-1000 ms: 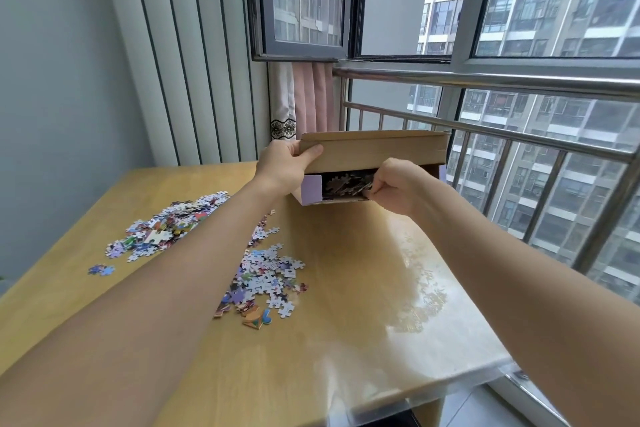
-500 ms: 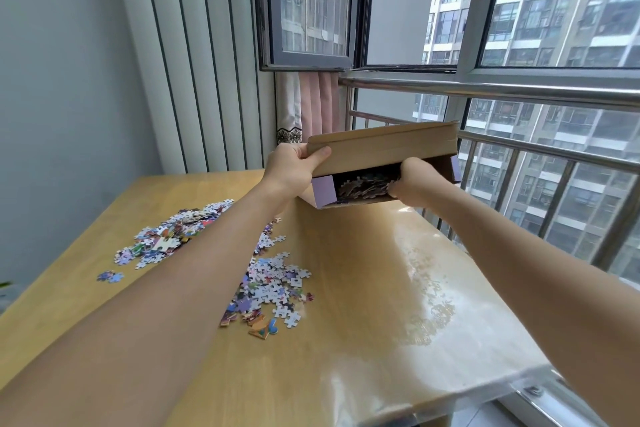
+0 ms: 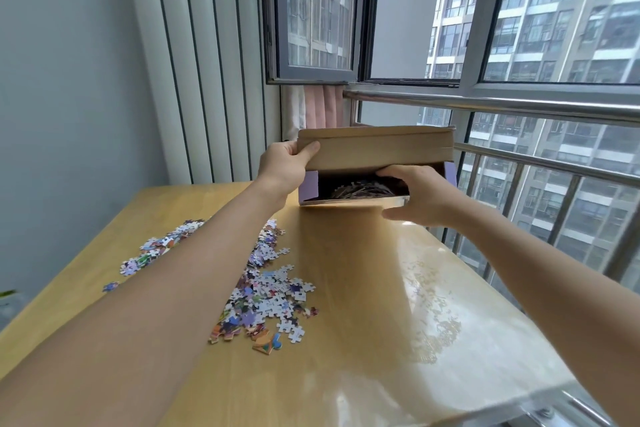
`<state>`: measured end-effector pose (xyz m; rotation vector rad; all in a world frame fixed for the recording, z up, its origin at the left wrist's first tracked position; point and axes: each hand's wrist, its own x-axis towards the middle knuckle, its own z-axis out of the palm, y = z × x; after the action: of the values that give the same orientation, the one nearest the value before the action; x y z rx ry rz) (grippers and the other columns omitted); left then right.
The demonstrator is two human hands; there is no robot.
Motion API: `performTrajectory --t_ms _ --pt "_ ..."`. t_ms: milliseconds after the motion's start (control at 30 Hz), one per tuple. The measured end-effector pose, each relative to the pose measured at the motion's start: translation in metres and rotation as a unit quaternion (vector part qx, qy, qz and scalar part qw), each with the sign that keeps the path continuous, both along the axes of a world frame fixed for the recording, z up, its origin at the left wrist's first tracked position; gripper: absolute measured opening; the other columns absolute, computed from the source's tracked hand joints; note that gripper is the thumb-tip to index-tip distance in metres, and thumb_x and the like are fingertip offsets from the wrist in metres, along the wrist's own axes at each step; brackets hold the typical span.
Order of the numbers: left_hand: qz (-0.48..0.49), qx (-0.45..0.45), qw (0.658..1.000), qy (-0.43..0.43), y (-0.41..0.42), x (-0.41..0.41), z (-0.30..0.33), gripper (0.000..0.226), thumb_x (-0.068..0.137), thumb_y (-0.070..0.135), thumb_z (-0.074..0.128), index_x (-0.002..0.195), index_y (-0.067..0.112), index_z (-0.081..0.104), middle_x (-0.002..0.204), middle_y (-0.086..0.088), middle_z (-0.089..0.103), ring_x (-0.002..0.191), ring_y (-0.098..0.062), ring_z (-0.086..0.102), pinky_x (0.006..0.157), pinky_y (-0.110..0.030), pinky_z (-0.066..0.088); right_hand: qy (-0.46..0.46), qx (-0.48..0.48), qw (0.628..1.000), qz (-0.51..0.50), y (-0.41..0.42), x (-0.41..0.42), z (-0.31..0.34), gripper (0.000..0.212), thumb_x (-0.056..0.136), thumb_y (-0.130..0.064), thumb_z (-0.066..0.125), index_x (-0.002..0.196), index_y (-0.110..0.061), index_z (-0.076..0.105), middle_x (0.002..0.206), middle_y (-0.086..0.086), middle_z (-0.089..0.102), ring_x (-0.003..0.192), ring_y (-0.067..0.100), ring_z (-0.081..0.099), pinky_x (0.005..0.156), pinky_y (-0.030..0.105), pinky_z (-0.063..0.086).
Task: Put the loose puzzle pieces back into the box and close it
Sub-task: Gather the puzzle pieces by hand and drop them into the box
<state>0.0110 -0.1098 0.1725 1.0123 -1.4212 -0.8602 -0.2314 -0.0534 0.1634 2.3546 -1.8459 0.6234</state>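
Note:
The puzzle box (image 3: 377, 149) is held up at the far end of the wooden table (image 3: 346, 288), its brown lid flap raised and pieces visible in the dark inside. My left hand (image 3: 284, 166) grips the flap's left corner, thumb on its front. My right hand (image 3: 415, 194) holds the front edge of the box at its right side, fingers over the rim. Loose puzzle pieces (image 3: 270, 302) lie in a pile on the table left of centre. A second pile of pieces (image 3: 156, 246) lies further left, partly hidden by my left forearm.
A metal railing (image 3: 519, 107) and windows run along the right side behind the table. Vertical blinds (image 3: 207, 62) and a pink curtain (image 3: 322, 107) stand at the back. The table's right and near edges drop off.
My right hand has come out of the box opening and now grips its front edge. The box has been lifted a little and levelled. The flap stays raised.

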Motion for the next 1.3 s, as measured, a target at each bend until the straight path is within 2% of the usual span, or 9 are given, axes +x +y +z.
performTrajectory --t_ms 133,200,300,467,667,833,933,1100,1300 --pt "0.02 0.002 0.999 0.042 -0.002 0.003 0.01 0.013 0.097 0.032 0.065 0.087 0.025 0.07 0.097 0.008 0.074 0.1 -0.015 0.067 0.089 -0.026 0.051 -0.003 -0.16 0.987 0.025 -0.01 0.001 -0.001 0.042 0.079 -0.007 0.081 0.118 -0.015 0.068 0.105 0.004 0.071 0.093 0.024 0.067 0.083 0.036 0.056" --pt "0.023 -0.016 0.998 0.05 -0.005 0.005 0.015 0.014 0.098 0.031 0.063 0.101 0.019 0.071 0.101 0.004 0.075 0.102 -0.016 0.069 0.084 -0.025 0.053 -0.027 -0.208 0.977 0.039 -0.011 0.004 0.008 0.024 0.081 -0.003 0.078 0.102 -0.013 0.073 0.089 0.004 0.074 0.08 0.023 0.069 0.076 0.038 0.058" --pt "-0.008 -0.043 0.998 0.044 0.001 0.006 0.027 0.029 0.099 0.035 0.061 0.12 0.016 0.059 0.11 0.006 0.071 0.096 -0.008 0.067 0.065 -0.015 0.051 -0.044 -0.282 0.957 0.051 -0.009 0.005 0.03 0.012 0.083 -0.002 0.077 0.091 -0.01 0.079 0.087 0.004 0.075 0.078 0.02 0.068 0.075 0.035 0.057" --pt "-0.004 -0.063 0.998 -0.009 0.012 0.001 0.029 0.023 0.089 0.041 0.073 0.101 0.032 0.055 0.1 0.008 0.07 0.089 -0.01 0.071 0.068 -0.024 0.056 -0.032 -0.296 0.952 0.071 -0.001 0.007 0.05 0.01 0.081 -0.002 0.078 0.089 -0.009 0.079 0.087 0.003 0.076 0.077 0.019 0.068 0.077 0.03 0.053" --pt "-0.008 -0.047 0.998 -0.039 0.004 0.002 0.013 0.029 0.103 0.047 0.047 0.117 0.024 0.059 0.11 0.001 0.068 0.103 -0.019 0.064 0.083 -0.033 0.052 0.023 -0.211 0.976 0.04 -0.004 0.006 0.038 0.007 0.08 -0.006 0.08 0.078 -0.012 0.077 0.078 0.001 0.073 0.072 0.021 0.065 0.066 0.029 0.046" --pt "-0.087 0.016 0.994 -0.06 0.003 -0.003 -0.019 0.024 0.096 0.04 0.062 0.117 0.029 0.067 0.116 0.009 0.071 0.113 -0.011 0.062 0.106 -0.034 0.045 0.056 -0.135 0.989 -0.022 0.0 0.002 0.001 0.012 0.085 -0.006 0.067 0.077 -0.015 0.069 0.078 0.0 0.067 0.076 0.025 0.061 0.06 0.023 0.034" --pt "-0.063 0.014 0.993 -0.096 0.003 -0.009 -0.04 0.013 0.098 0.04 0.061 0.104 0.031 0.068 0.114 0.003 0.072 0.105 -0.013 0.062 0.095 -0.03 0.047 0.071 -0.097 0.992 -0.044 -0.003 0.002 -0.027 0.016 0.081 -0.004 0.06 0.072 -0.016 0.06 0.071 0.001 0.062 0.069 0.029 0.059 0.054 0.031 0.037" --pt "-0.058 0.062 0.993 -0.077 0.008 -0.018 -0.077 0.031 0.097 0.048 0.06 0.11 0.023 0.072 0.109 0.006 0.072 0.109 -0.016 0.064 0.09 -0.026 0.045 0.095 -0.049 0.993 -0.057 -0.007 0.001 -0.068 0.023 0.077 0.001 0.056 0.071 -0.021 0.062 0.071 0.0 0.06 0.063 0.026 0.055 0.049 0.03 0.04" --pt "-0.074 0.099 0.983 -0.137 0.012 -0.017 -0.117 0.031 0.098 0.047 0.058 0.107 0.021 0.073 0.107 0.006 0.072 0.105 -0.016 0.064 0.083 -0.027 0.047 0.072 0.05 0.996 -0.016 -0.001 0.013 -0.104 0.008 0.083 -0.035 0.073 0.089 -0.028 0.072 0.089 -0.008 0.07 0.083 0.022 0.064 0.07 0.035 0.055"
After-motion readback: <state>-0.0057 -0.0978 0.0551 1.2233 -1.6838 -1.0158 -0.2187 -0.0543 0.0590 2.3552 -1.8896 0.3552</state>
